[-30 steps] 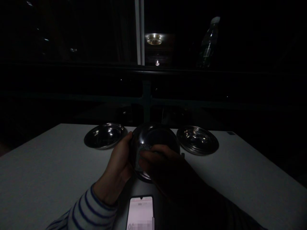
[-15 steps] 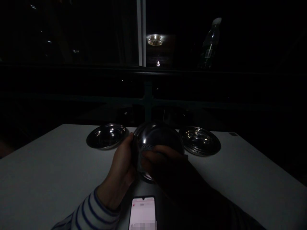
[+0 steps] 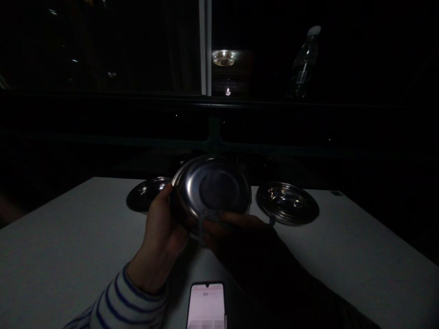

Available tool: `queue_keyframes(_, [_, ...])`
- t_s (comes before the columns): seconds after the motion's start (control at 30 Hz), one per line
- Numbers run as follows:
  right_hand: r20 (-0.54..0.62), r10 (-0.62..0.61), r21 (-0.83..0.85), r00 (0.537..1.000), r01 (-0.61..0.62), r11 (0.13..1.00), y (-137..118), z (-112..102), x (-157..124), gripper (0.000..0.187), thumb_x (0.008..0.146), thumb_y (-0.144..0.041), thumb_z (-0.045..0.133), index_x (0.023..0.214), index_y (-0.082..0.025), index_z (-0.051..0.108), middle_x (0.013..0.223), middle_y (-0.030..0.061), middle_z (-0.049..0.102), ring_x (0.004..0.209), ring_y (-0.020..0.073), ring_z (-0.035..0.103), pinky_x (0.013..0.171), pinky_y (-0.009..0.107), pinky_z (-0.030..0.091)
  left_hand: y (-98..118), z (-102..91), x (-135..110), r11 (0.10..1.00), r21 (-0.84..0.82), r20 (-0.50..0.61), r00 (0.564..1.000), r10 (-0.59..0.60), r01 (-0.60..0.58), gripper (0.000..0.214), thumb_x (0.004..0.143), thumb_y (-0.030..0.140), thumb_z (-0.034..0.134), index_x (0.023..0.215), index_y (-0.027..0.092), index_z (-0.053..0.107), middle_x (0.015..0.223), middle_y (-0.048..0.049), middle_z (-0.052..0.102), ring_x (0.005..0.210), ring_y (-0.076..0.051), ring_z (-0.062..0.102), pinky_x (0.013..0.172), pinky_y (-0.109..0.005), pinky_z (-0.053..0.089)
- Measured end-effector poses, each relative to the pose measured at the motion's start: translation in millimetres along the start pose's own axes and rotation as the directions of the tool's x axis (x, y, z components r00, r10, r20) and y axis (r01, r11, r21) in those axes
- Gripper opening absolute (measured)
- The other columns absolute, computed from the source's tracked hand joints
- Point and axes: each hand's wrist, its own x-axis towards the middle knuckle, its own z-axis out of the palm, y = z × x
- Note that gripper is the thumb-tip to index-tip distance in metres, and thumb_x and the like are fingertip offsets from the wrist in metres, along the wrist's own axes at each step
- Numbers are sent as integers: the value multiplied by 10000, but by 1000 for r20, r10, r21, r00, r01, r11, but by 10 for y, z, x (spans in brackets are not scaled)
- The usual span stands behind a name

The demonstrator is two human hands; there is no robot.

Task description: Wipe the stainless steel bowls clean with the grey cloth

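Observation:
Over the middle of the table a shiny metal dish (image 3: 219,183) is held tilted, with its rounded underside towards me. My left hand (image 3: 163,221) grips its left rim, thumb on the near face and the other fingers hidden behind. My right hand (image 3: 236,233), dark in shadow, is closed on a checked cloth (image 3: 210,214) pressed against the dish's lower part. A small end of the cloth shows right of that hand. Another metal dish (image 3: 142,196) rests at the left, partly covered by the held one. At the right sit metal dishes (image 3: 288,203) that look stacked.
A lit phone (image 3: 206,304) lies at the near edge of the white table (image 3: 68,246). Beyond the table, a bottle (image 3: 305,64) stands by a dark window with a pale frame (image 3: 206,45). Part of a person's hand (image 3: 10,208) shows blurred at the far left.
The held dish has been raised and shifted left, its underside now facing me more fully. My left hand moved left with it; the right hand stays near its place with the cloth.

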Motion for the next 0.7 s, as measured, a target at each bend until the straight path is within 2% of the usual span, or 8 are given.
queue_keyframes(0.07, [0, -36, -6, 999, 36, 999, 6, -15, 8, 275, 867, -229, 448, 1125, -217, 541, 1073, 26, 616, 973, 160, 547, 756, 303, 498, -11, -1, 0, 999, -34, 0, 1000, 31, -31, 217, 820, 184, 404, 800, 131, 614, 598, -17, 653, 536, -132, 612, 526, -221, 492])
queue_keyframes(0.13, [8, -42, -7, 999, 42, 999, 4, -23, 10, 287, 868, -250, 441, 1137, -219, 539, 1071, 35, 616, 968, 177, 552, 756, 323, 502, -27, 7, -8, 1000, -19, 14, 1000, -12, 12, 217, 817, 207, 417, 804, 140, 623, 570, -12, 641, 538, -142, 615, 527, -229, 494])
queue_keyframes(0.2, [11, 34, 18, 999, -34, 999, -2, -26, 5, 295, 870, -264, 439, 1149, -237, 531, 1043, 44, 624, 920, 179, 572, 720, 326, 514, -27, 15, -16, 998, 16, 24, 998, -54, 53, 211, 808, 195, 426, 767, 135, 624, 542, -12, 630, 516, -140, 608, 544, -237, 501])
queue_keyframes(0.27, [14, 86, 57, 996, -87, 995, -6, -24, -5, 295, 870, -255, 443, 1154, -251, 524, 1036, 42, 624, 904, 171, 580, 706, 316, 520, -12, 16, -18, 1000, -6, 9, 1000, -28, 28, 214, 813, 175, 412, 759, 139, 616, 562, -12, 640, 525, -134, 610, 558, -233, 502])
queue_keyframes(0.4, [43, -20, 68, 999, 17, 998, -16, 31, -44, 325, 870, -222, 437, 1189, -210, 498, 1092, 42, 610, 1023, 183, 540, 782, 336, 510, -36, 7, -18, 998, -43, -21, 999, 35, -36, 257, 835, 211, 382, 755, 147, 618, 573, -6, 642, 554, -133, 616, 551, -226, 499])
queue_keyframes(0.53, [45, 55, 89, 997, -59, 994, -15, 101, -80, 311, 881, -254, 414, 1177, -249, 509, 1066, 30, 621, 957, 172, 569, 750, 325, 521, -95, 6, -16, 997, -3, 35, 997, -72, 72, 218, 808, 228, 435, 728, 140, 618, 574, -19, 640, 614, -160, 634, 592, -249, 510])
queue_keyframes(0.63, [54, 50, 98, 997, -56, 994, 12, 60, -58, 325, 873, -329, 431, 1185, -273, 502, 1067, 34, 619, 892, 179, 587, 687, 320, 529, -71, 6, -1, 999, -49, 23, 1000, 18, -17, 224, 815, 205, 410, 771, 140, 621, 608, -17, 655, 613, -153, 633, 607, -254, 513])
queue_keyframes(0.7, [47, 17, 97, 999, -21, 995, 23, 9, -24, 322, 877, -296, 421, 1188, -256, 499, 1057, 35, 623, 897, 178, 583, 694, 316, 524, -62, 6, 0, 997, -63, 24, 999, 48, -46, 232, 820, 195, 398, 781, 141, 620, 620, -12, 661, 588, -145, 627, 601, -250, 512])
